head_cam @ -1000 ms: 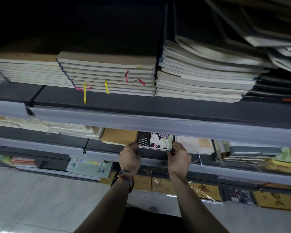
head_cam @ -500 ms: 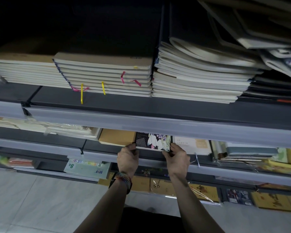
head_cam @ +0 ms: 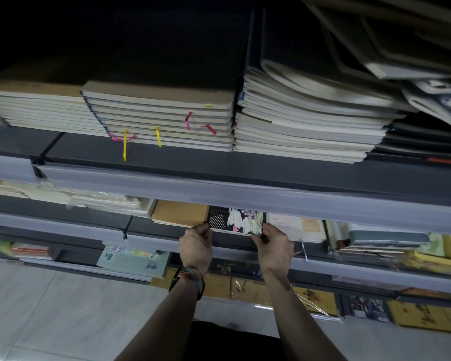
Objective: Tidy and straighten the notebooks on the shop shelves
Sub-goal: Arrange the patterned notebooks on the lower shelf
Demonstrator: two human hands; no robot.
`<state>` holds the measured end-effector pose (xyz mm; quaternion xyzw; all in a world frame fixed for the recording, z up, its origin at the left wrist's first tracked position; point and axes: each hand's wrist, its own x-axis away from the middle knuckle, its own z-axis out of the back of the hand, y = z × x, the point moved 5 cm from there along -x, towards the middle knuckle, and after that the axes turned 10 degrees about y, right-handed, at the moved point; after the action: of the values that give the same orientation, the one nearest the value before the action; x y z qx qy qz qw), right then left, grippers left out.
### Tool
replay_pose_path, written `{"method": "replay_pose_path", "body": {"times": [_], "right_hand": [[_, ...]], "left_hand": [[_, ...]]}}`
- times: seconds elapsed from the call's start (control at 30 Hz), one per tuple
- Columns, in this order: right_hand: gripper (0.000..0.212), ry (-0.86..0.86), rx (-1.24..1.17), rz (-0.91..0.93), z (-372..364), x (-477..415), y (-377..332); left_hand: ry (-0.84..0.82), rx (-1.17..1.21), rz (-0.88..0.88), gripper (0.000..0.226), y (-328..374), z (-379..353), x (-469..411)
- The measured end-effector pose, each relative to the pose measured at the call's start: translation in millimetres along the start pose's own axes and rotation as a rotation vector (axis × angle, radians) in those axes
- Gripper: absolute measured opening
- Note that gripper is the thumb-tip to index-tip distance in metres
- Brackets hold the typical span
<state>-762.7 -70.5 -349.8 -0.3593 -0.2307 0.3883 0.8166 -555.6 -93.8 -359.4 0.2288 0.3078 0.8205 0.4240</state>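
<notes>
Shop shelf (head_cam: 164,231); curled fingers (head_cam: 203,228) on illustrated notebook (head_cam: 235,221).

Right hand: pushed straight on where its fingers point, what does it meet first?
The right hand pinches the right edge of the black illustrated notebook, so that comes first. Further in, the pale price rail of the shelf above hides the depth, so I cannot tell.
</notes>
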Motion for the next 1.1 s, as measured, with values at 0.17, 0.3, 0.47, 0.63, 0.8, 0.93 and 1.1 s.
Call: {"method": "replay_pose_path", "body": {"times": [0.17, 0.3, 0.47, 0.63, 0.8, 0.93, 1.1], "right_hand": [[0.041, -0.007, 0.008, -0.004, 0, -1, 0], [0.038, -0.004, 0.050, 0.022, 2, 1, -4], [0.037, 0.001, 0.058, 0.032, 3, 2, -6], [0.046, -0.001, 0.012, -0.009, -3, 0, 0], [0.045, 0.009, -0.035, -0.076, -6, 0, 3], [0.049, 0.001, -0.144, -0.174, -6, -1, 4], [0.050, -0.035, -0.242, -0.255, -6, 4, 3]], "left_hand": [[0.011, 0.000, 0.013, 0.028, -3, -1, 0], [0.020, 0.004, 0.035, 0.030, -3, 0, 2], [0.010, 0.019, 0.053, 0.027, -1, 1, 4], [-0.016, 0.042, 0.040, 0.024, -4, -1, 2], [-0.071, -0.001, 0.082, 0.035, -14, -8, -3], [-0.109, 0.007, 0.068, 0.032, -13, -7, -4], [-0.196, 0.039, 0.055, 0.023, -9, -4, -5]]}}
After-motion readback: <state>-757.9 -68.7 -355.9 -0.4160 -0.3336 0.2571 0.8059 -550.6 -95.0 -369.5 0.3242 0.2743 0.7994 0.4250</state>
